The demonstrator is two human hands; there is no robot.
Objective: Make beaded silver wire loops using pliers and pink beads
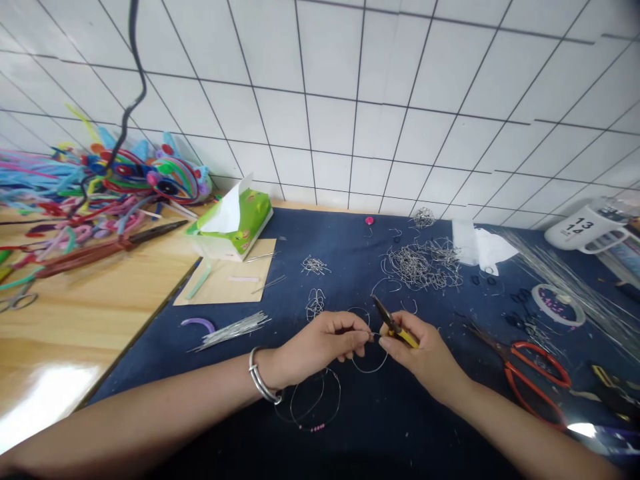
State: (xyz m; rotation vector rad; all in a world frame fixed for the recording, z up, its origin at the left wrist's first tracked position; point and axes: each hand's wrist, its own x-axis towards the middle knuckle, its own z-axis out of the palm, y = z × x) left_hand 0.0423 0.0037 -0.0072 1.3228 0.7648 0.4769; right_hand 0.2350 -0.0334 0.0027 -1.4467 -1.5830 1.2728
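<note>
My left hand point(327, 343), with a silver bangle point(263, 377) on its wrist, pinches a thin wire loop point(371, 371) over the dark blue cloth. Pliers with yellow handles point(395, 323) rest in my right hand point(423, 353), jaws pointing up and away. The thumb and a finger of that hand also come to the wire, close beside the left fingertips. Just below my left hand lie wire rings with pink beads point(316, 427). Beyond the hands sits a tangled heap of bent wire pieces point(423, 263).
Orange-handled scissors point(537, 373) lie at the right, near a round dish of beads point(557, 305) and long straight wires point(575, 280). A green tissue pack point(233, 223) stands at the left beside colourful pipe cleaners point(100, 207). A white mug point(583, 227) is by the tiled wall.
</note>
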